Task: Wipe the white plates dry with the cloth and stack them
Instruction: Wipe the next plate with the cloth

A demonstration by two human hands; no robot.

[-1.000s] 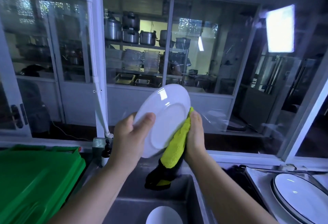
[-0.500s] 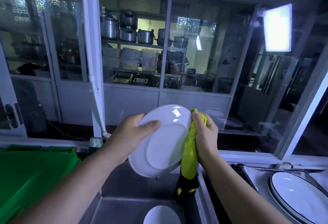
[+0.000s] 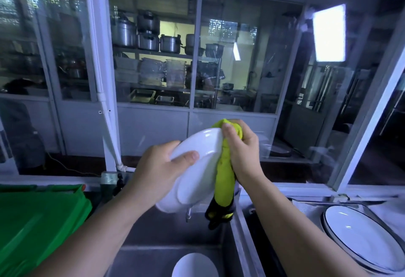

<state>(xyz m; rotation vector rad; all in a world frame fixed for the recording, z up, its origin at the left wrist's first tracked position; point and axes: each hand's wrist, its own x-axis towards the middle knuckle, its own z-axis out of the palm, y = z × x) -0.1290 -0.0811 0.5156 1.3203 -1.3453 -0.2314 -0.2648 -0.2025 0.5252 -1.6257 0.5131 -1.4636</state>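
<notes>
left hand point(image 3: 160, 169) grips white plate point(image 3: 197, 173) by left rim, thumb across its underside; plate tilted above sink point(image 3: 153, 239). right hand point(image 3: 241, 151) clutches yellow-green cloth point(image 3: 223, 178), bunched against plate's right edge, tail hanging down. second white plate point(image 3: 195, 265) lies in sink below. dark-rimmed plates point(image 3: 359, 239) stacked at right. green crate point(image 3: 32, 222) at left.

Cropped by bottom edge: round white ceramic plate point(image 3: 194, 265) in steel sink point(image 3: 153, 237). Cropped by left edge: green plastic crate point(image 3: 32, 222).
</notes>
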